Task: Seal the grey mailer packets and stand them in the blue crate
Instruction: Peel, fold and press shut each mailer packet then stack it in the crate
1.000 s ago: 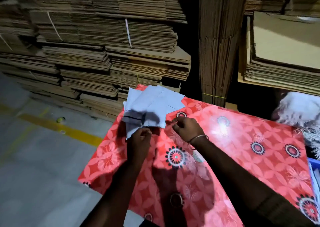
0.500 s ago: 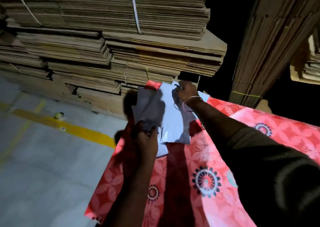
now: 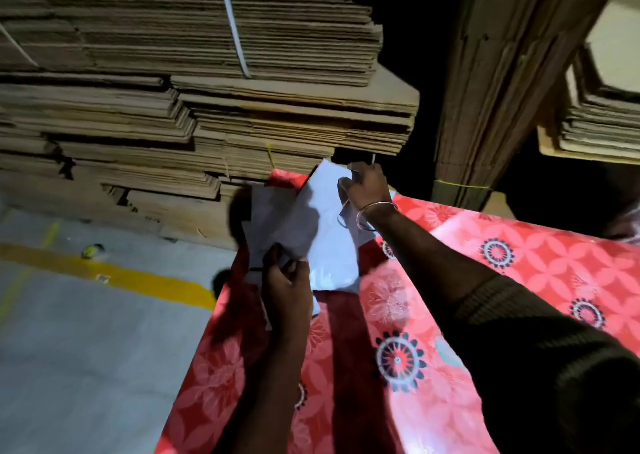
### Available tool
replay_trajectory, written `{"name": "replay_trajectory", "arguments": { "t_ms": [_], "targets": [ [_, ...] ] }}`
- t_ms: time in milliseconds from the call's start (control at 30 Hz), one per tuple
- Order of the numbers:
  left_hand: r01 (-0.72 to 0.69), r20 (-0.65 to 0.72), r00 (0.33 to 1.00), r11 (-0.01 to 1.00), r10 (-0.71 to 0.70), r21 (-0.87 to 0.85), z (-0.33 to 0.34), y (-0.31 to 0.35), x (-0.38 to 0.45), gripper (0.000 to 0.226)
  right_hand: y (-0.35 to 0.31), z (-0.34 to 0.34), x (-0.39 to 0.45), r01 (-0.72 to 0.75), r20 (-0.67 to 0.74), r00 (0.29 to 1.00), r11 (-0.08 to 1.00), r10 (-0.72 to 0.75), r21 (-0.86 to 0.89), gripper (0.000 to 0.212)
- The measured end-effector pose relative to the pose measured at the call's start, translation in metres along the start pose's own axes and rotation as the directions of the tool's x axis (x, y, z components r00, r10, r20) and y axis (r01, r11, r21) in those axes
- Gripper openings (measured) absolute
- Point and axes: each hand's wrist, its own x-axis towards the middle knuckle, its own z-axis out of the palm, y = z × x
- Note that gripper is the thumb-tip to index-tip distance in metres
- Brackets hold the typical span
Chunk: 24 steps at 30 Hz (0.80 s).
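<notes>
Change: right hand point(image 3: 363, 185) has stayed at the far edge of the packets since half a second ago; left hand point(image 3: 287, 287) has kept its hold at the near end, and the view has closed in slightly.
Left hand: fingers curled round the near edge of the grey mailer packets point(image 3: 311, 225), gripping them just above the table corner.
Right hand: fingers bent, pinching the far top corner of the uppermost packet; a thin bangle point(image 3: 375, 209) sits on the wrist.
Packets: several overlapping sheets, fanned and tilted, held between both hands over the far left corner of the red floral tablecloth point(image 3: 485, 273). Whether the lowest sheet touches the cloth cannot be told.
Seal state: flaps not legible in shadow.
Sleeve: dark knitted sleeve point(image 3: 554, 367) covers the right forearm from mid-arm back.
Surroundings: strapped stacks of flattened cardboard point(image 3: 207, 90) behind the table; grey floor with a yellow line point(image 3: 138, 280) to the left.
</notes>
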Motion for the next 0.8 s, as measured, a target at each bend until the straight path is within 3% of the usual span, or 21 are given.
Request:
{"name": "replay_trajectory", "arguments": {
  "t_ms": [200,400,500,600,733,800],
  "targets": [
    [-0.056,0.057,0.997,0.997,0.053,0.048,0.019,0.018,-0.055,0.041,0.041,-0.088,-0.047,0.011,-0.109,0.994,0.998,-0.005,0.062,0.044],
    [-0.094,0.196,0.978,0.992,0.077,0.079,0.048,0.032,-0.154,0.051,0.123,-0.197,-0.146,0.030,-0.179,0.984,0.994,-0.012,0.100,0.047],
    [-0.084,0.324,0.944,0.994,0.056,0.075,0.068,0.027,-0.210,0.053,0.176,-0.249,-0.209,0.004,-0.241,0.970,0.990,0.030,0.139,0.045],
    [-0.091,0.442,0.896,0.993,0.051,0.070,0.089,0.016,-0.263,0.050,0.235,-0.289,-0.272,-0.060,-0.230,0.968,0.984,0.098,0.165,0.022],
    [-0.158,0.560,0.827,0.976,0.047,0.151,0.105,-0.017,-0.318,0.076,0.308,-0.311,-0.342,-0.167,-0.235,0.951,0.973,0.201,0.157,0.054],
    [-0.156,0.588,0.809,0.965,0.001,0.212,0.111,-0.032,-0.334,0.078,0.325,-0.319,-0.366,-0.177,-0.235,0.947,0.966,0.220,0.191,0.043]
  ]
}}
